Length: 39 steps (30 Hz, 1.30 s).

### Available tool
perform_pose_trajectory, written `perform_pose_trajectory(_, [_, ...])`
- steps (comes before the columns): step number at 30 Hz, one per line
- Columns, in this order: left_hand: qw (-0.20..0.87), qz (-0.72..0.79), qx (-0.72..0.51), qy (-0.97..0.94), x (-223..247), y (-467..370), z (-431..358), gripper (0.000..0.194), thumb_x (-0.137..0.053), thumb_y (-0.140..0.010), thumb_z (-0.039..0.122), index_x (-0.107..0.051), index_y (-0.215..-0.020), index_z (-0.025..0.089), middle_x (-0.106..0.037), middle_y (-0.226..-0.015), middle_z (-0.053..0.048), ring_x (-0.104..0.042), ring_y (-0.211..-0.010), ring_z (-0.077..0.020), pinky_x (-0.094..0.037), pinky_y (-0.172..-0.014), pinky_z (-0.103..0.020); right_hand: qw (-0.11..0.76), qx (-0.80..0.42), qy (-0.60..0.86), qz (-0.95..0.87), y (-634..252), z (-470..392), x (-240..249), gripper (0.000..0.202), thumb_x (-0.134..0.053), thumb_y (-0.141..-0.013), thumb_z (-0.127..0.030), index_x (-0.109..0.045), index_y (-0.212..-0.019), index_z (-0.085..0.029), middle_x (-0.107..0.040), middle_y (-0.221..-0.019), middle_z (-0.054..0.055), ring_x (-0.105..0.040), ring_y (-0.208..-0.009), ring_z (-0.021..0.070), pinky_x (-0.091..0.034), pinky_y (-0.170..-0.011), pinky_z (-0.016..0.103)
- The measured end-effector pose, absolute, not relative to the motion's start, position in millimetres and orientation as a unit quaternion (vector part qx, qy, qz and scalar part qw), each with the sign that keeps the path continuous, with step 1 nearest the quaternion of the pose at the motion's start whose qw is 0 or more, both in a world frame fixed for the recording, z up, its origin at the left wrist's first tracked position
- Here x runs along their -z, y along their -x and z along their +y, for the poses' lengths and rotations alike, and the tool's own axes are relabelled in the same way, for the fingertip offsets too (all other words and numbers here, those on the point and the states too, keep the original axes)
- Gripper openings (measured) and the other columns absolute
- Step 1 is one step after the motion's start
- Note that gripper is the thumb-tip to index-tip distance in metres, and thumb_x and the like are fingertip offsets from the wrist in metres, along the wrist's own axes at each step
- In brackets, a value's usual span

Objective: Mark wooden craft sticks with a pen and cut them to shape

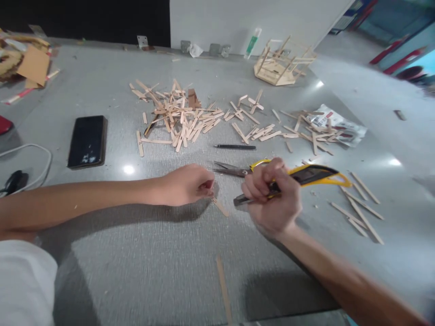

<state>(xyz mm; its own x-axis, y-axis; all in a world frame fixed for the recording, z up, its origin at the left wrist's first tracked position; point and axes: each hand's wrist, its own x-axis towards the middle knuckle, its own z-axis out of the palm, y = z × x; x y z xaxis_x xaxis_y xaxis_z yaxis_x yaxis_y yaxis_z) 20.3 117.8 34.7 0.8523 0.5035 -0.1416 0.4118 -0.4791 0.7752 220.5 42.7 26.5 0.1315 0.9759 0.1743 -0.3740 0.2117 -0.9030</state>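
My right hand (273, 194) is wrapped round a yellow and black utility knife (314, 174), its tip pointing left, low over the table. To its left, my left hand (192, 184) is closed with fingertips pinched at the upper end of a short wooden stick piece (221, 207). Open-bladed scissors (233, 170) with yellow handles lie just behind, partly hidden by my right hand. A black pen (235, 146) rests beyond the scissors. Nearer the front edge is a longer flat wooden stick (223, 287).
A pile of wooden sticks (183, 117) spreads across the middle. At the left lie a phone (87, 141) and a white cable (47, 158). A wooden frame model (277, 70) and a glue tube (252, 44) are at the back; a white packet (353, 129) and long sticks (363, 213) are right.
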Motion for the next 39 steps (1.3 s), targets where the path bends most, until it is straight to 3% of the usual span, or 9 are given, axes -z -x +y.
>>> perform_pose_trajectory(3, [0.427,0.268,-0.061,-0.861,-32,-21,119,0.036,-0.064,-0.098,0.027,-0.044,-0.068,0.021,-0.047,-0.061,0.006,-0.044,-0.058,-0.0107,-0.033,-0.060,-0.026,0.644,-0.502,0.359,-0.452,-211,38,-20,0.043,-0.065,-0.098,-0.039,-0.044,-0.064,-0.024,-0.034,-0.051,-0.007,-0.028,-0.040,0.0096,-0.029,-0.043,0.026])
perform_pose_trajectory(6, [0.361,0.314,-0.038,-0.877,-34,-19,116,0.033,-0.059,-0.101,0.026,-0.045,-0.072,0.021,-0.046,-0.058,0.006,-0.044,-0.054,-0.0113,-0.029,-0.056,-0.027,0.620,-0.394,0.398,-0.549,-218,40,-17,0.050,-0.055,-0.100,-0.062,-0.066,-0.068,-0.024,-0.060,-0.066,0.004,-0.057,-0.058,0.0196,-0.045,-0.053,0.034])
perform_pose_trajectory(11, [0.213,0.331,0.017,-0.919,-40,-15,100,0.024,-0.046,-0.109,0.028,-0.059,-0.093,0.016,-0.045,-0.056,0.006,-0.033,-0.043,-0.0123,-0.023,-0.051,-0.029,0.542,-0.318,0.522,-0.576,-247,44,-25,0.075,-0.047,-0.090,-0.090,-0.081,-0.102,-0.025,-0.064,-0.065,0.004,-0.054,-0.046,0.0181,-0.040,-0.041,0.034])
perform_pose_trajectory(16, [0.228,0.285,0.035,-0.930,-41,-10,111,0.014,-0.052,-0.103,0.017,-0.066,-0.102,0.014,-0.063,-0.073,-0.002,-0.056,-0.058,-0.0164,-0.034,-0.056,-0.028,0.498,-0.317,0.579,-0.562,-253,44,-39,0.036,-0.084,-0.085,-0.061,-0.074,-0.088,-0.026,-0.068,-0.062,0.001,-0.059,-0.041,0.0159,-0.046,-0.037,0.029])
perform_pose_trajectory(19, [0.217,0.202,-0.030,-0.955,-36,-6,130,0.024,-0.060,-0.100,0.013,-0.070,-0.120,0.018,-0.069,-0.110,-0.010,-0.065,-0.097,-0.0229,-0.044,-0.074,-0.028,0.491,-0.344,0.569,-0.562,-253,45,-40,0.034,-0.080,-0.089,-0.061,-0.076,-0.094,-0.027,-0.068,-0.059,0.000,-0.062,-0.042,0.0164,-0.051,-0.038,0.029])
perform_pose_trajectory(23, [0.204,0.099,-0.066,-0.972,-26,-5,139,0.025,-0.060,-0.104,0.018,-0.073,-0.125,0.022,-0.064,-0.131,-0.013,-0.060,-0.115,-0.0257,-0.047,-0.096,-0.035,0.458,-0.384,0.586,-0.547,-257,46,-37,0.038,-0.074,-0.093,-0.063,-0.076,-0.097,-0.026,-0.075,-0.066,0.003,-0.069,-0.049,0.0185,-0.057,-0.044,0.029])
perform_pose_trajectory(28, [0.156,0.082,-0.089,-0.980,-18,-12,128,0.020,-0.058,-0.108,0.024,-0.075,-0.116,0.016,-0.068,-0.126,-0.014,-0.059,-0.122,-0.0285,-0.045,-0.103,-0.039,0.444,-0.348,0.582,-0.586,-253,46,-38,0.032,-0.086,-0.087,-0.048,-0.066,-0.077,-0.025,-0.068,-0.056,-0.002,-0.062,-0.043,0.0136,-0.053,-0.044,0.026])
perform_pose_trajectory(33, [0.116,0.101,-0.115,-0.981,-12,-15,118,0.019,-0.057,-0.109,0.024,-0.074,-0.108,0.015,-0.074,-0.124,-0.010,-0.063,-0.120,-0.0256,-0.044,-0.094,-0.036,0.412,-0.402,0.560,-0.595,-248,44,-32,0.036,-0.074,-0.096,-0.056,-0.070,-0.090,-0.021,-0.070,-0.057,0.000,-0.066,-0.043,0.0160,-0.054,-0.042,0.026])
perform_pose_trajectory(39, [0.032,0.073,-0.141,-0.987,-7,-14,107,0.011,-0.063,-0.103,0.012,-0.074,-0.102,0.015,-0.078,-0.109,-0.009,-0.067,-0.110,-0.0238,-0.043,-0.092,-0.036,0.421,-0.416,0.567,-0.573,-251,44,-23,0.037,-0.074,-0.097,-0.054,-0.067,-0.083,-0.020,-0.072,-0.059,0.002,-0.066,-0.042,0.0154,-0.054,-0.040,0.026])
